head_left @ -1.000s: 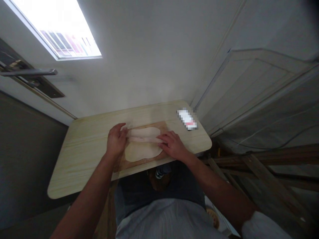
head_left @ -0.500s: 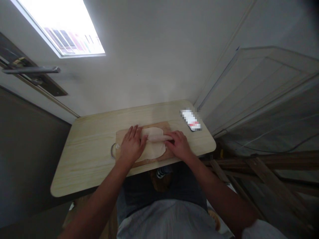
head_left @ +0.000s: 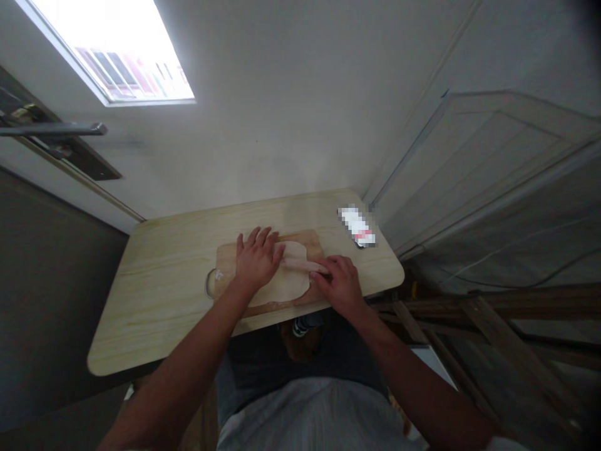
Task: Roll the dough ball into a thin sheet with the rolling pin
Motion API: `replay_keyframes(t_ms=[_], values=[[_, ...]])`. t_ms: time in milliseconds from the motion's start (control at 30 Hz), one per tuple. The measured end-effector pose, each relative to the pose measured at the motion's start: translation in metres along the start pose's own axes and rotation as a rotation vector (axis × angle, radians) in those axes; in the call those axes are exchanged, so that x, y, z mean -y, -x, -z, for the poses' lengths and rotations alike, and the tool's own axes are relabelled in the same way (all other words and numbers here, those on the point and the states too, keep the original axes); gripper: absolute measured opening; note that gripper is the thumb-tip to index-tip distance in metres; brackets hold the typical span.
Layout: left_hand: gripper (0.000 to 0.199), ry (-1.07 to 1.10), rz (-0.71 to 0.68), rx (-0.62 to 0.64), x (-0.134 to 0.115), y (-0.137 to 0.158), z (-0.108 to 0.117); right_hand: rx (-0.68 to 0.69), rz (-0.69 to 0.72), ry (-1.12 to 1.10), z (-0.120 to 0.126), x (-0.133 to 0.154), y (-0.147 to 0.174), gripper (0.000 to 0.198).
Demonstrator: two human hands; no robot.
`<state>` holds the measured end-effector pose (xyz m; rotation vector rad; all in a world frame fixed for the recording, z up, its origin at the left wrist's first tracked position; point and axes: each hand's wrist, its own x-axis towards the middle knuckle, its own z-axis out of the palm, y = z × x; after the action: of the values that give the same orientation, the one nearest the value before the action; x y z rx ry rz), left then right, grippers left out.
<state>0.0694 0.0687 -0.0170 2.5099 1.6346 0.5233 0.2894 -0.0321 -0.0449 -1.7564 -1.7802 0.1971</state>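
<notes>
Your left hand (head_left: pixel 256 260) lies spread flat on the dough (head_left: pixel 282 285), which sits on the board (head_left: pixel 225 266). Your right hand (head_left: pixel 340 285) curls around the pin's (head_left: pixel 303 265) end. The dough looks soft and stretchy; lift it by the edges.

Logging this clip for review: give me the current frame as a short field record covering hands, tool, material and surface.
left hand: flat, fingers spread, on the rolling pin's left end
right hand: resting on the pin's right end
rolling pin: lies across the dough
dough: flattened pale sheet
cutting board: wooden, under the dough
table: light wood
far right corner: blurred-out object
</notes>
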Motion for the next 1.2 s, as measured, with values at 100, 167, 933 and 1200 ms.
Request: replay_keyframes(t_ms=[100,167,933,1200], values=[[0.045,-0.008,-0.072,0.023,0.004,0.001,0.001,-0.008,0.013,-0.001,0.002,0.007,0.012,0.030],[0.046,-0.016,-0.103,0.033,0.006,0.001,0.002,-0.005,0.016,-0.010,0.004,0.012,0.020,0.028],[0.052,-0.037,-0.278,0.119,-0.005,-0.065,-0.016,-0.053,-0.104,-0.022,-0.007,0.018,0.032,0.040],[0.054,-0.066,-0.296,0.180,-0.012,-0.087,-0.026,-0.080,-0.108,-0.019,-0.009,0.014,0.030,0.040]])
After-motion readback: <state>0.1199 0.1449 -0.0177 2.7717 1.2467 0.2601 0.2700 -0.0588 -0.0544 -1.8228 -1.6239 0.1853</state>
